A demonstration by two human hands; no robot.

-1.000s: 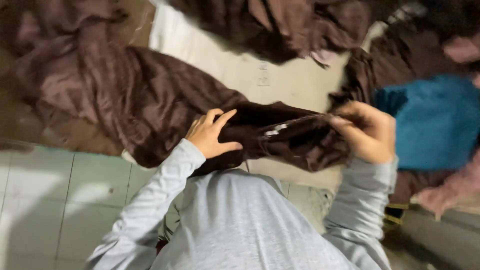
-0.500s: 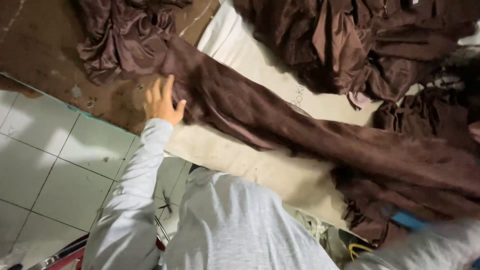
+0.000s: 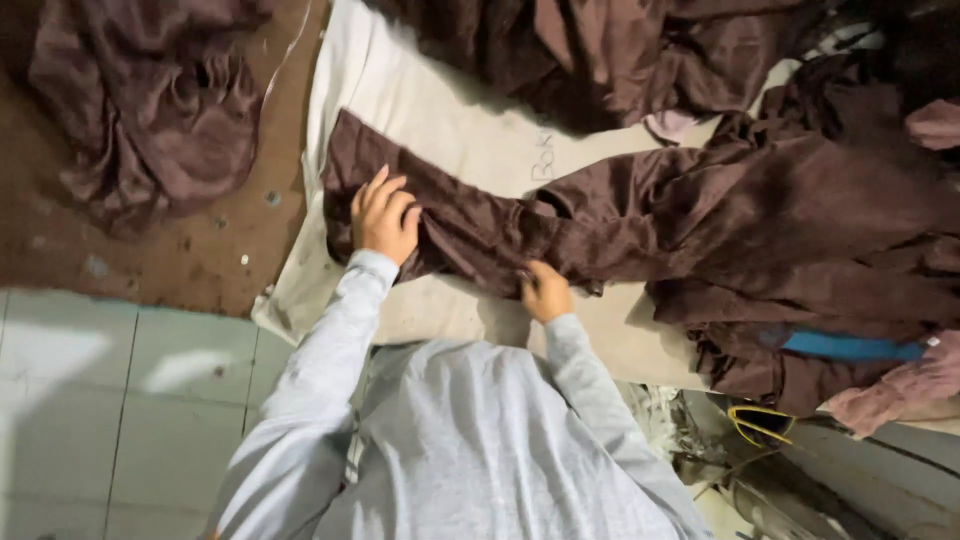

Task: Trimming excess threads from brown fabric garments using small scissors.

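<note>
**Soft brown cloth under both hands**

Your right hand (image 3: 545, 293) pinches the near edge of the brown cloth (image 3: 480, 225). Your left hand (image 3: 385, 215) lies flat on it, fingers spread, holding nothing. The cloth rests on the pale board (image 3: 440, 140); it looks light, limp and probably slippery, so grip its edges.

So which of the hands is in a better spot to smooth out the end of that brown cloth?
Probably the left hand. It lies flat on the brown cloth right by its free end on the pale sheet. The right hand is farther along, pinching the cloth's near edge.
</note>
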